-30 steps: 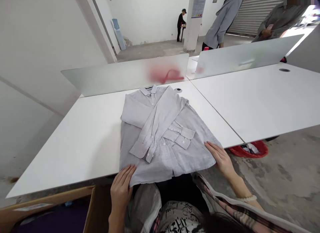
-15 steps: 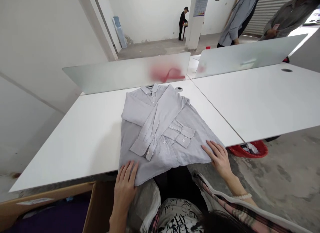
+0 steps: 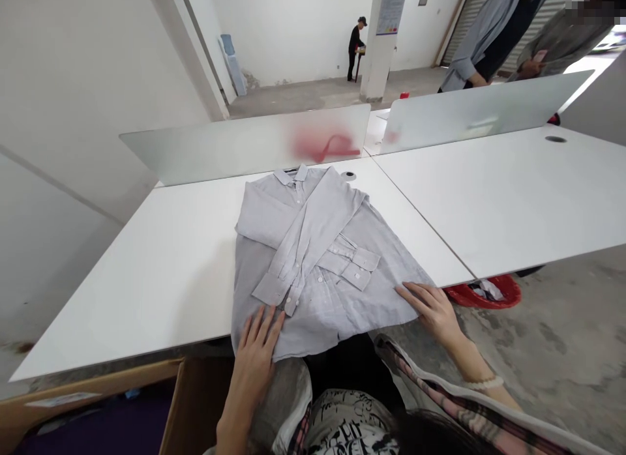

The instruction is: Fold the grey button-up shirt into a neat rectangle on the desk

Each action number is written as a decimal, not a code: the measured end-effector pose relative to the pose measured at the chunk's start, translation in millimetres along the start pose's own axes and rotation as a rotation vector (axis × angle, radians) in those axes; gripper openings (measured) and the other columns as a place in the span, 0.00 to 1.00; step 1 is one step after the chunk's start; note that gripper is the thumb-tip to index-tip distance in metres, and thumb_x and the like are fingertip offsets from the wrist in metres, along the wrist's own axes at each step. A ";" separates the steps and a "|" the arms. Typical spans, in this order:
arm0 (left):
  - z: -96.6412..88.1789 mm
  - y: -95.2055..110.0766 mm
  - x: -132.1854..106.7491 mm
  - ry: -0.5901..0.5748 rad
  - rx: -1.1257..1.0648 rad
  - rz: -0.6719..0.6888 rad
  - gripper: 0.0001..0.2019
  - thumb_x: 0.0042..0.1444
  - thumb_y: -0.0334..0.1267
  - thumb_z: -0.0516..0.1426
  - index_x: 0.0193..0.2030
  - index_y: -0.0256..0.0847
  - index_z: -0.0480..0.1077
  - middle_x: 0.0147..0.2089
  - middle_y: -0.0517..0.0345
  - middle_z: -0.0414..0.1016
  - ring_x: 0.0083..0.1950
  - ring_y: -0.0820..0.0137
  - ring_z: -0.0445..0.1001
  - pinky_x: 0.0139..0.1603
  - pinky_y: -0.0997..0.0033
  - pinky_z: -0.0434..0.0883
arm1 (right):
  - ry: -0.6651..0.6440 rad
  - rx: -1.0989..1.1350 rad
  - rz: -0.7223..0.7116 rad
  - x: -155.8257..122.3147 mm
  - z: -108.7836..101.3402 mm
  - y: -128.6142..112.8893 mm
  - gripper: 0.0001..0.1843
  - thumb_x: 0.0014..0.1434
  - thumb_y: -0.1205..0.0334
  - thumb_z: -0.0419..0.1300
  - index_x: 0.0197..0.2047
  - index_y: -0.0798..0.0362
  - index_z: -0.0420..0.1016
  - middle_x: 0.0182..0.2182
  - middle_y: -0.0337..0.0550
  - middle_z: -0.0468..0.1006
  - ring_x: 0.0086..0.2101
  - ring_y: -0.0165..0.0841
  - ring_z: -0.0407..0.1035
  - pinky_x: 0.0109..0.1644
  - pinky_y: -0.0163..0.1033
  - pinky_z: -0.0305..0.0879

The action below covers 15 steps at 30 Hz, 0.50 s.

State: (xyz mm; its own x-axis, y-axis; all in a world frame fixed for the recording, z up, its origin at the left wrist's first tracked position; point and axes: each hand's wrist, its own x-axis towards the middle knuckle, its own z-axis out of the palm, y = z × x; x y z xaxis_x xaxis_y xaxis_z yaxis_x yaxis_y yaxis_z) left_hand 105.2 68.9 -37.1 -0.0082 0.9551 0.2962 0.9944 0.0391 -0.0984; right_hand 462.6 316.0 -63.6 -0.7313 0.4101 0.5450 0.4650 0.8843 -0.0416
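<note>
**Both hands flat on the shirt's hem**

Head view: a pale grey shirt (image 3: 313,259) lies buttoned-side up on the white table (image 3: 161,279), sleeves crossed over its chest, collar at the far end from the hands. The left hand (image 3: 259,351) rests open, fingers spread, on the near-left hem corner; the right hand (image 3: 433,308) lies open and flat on the near-right corner. Neither grips anything.

The cloth looks thin, light and limp, so it should slide readily on the smooth top and crease where pinched; hem corners and shoulders seem the best holds. The hem overhangs the table's near edge by the hands. Bare tabletop stretches left of the left hand and beyond the right; a frosted divider (image 3: 244,142) closes the far side past the collar. A red basket (image 3: 489,293) sits on the floor, right of the right hand.
</note>
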 end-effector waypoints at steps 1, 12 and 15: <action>0.1 -2.3 -1.9 0.003 -0.013 0.010 0.39 0.44 0.19 0.45 0.66 0.37 0.54 0.68 0.51 0.55 0.70 0.57 0.47 0.67 0.51 0.52 | 0.017 -0.001 -0.002 -0.5 0.1 0.7 0.28 0.59 0.75 0.44 0.60 0.49 0.66 0.48 0.48 0.74 0.44 0.38 0.67 0.47 0.44 0.64; -2.0 -10.4 -6.0 0.017 -0.085 0.050 0.40 0.45 0.21 0.46 0.69 0.38 0.48 0.68 0.52 0.56 0.70 0.57 0.47 0.66 0.51 0.53 | 0.042 -0.054 0.018 16.3 8.4 -5.8 0.21 0.62 0.72 0.45 0.51 0.51 0.73 0.40 0.49 0.76 0.40 0.37 0.68 0.40 0.41 0.62; -2.3 -11.0 -6.9 0.024 -0.085 0.054 0.40 0.45 0.20 0.45 0.69 0.38 0.48 0.67 0.51 0.56 0.70 0.57 0.47 0.66 0.51 0.53 | -0.011 -0.026 -0.033 18.8 3.8 -5.8 0.22 0.63 0.70 0.45 0.56 0.50 0.69 0.53 0.49 0.71 0.54 0.40 0.63 0.50 0.45 0.61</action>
State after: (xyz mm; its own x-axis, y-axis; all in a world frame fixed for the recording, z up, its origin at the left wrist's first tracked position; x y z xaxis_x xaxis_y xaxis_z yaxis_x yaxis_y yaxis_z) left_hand 94.6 61.2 -35.8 0.0473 0.9477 0.3156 0.9987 -0.0383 -0.0347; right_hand 444.3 319.5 -56.3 -0.7518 0.3830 0.5367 0.4529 0.8916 -0.0019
